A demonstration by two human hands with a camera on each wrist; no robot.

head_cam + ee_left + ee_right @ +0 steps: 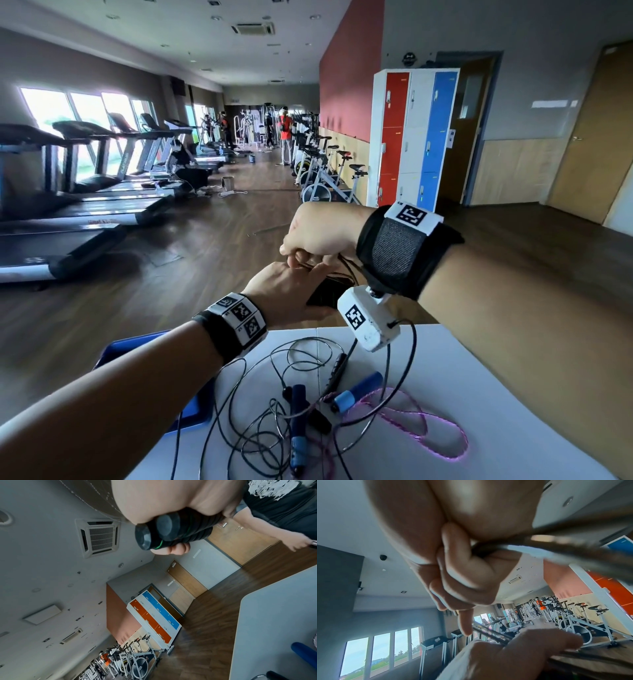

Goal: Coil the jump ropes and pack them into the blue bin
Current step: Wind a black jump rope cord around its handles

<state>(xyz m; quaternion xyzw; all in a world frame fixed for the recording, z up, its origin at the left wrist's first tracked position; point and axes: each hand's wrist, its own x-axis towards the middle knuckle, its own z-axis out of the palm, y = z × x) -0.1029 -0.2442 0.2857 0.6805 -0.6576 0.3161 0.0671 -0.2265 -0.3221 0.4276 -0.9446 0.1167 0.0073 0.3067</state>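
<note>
My left hand is raised above the far edge of the white table and grips two black ribbed rope handles side by side. Just above it, my right hand is closed in a fist around the thin black cord that runs from those handles. More of the black cord lies in loose loops on the table. Tangled with it are a rope with dark blue handles and a pink rope with a light blue handle. The blue bin stands at the table's left, partly hidden by my left forearm.
Wooden floor stretches beyond the table. Treadmills line the left side. Exercise bikes and red, white and blue lockers stand on the right. People stand far down the room.
</note>
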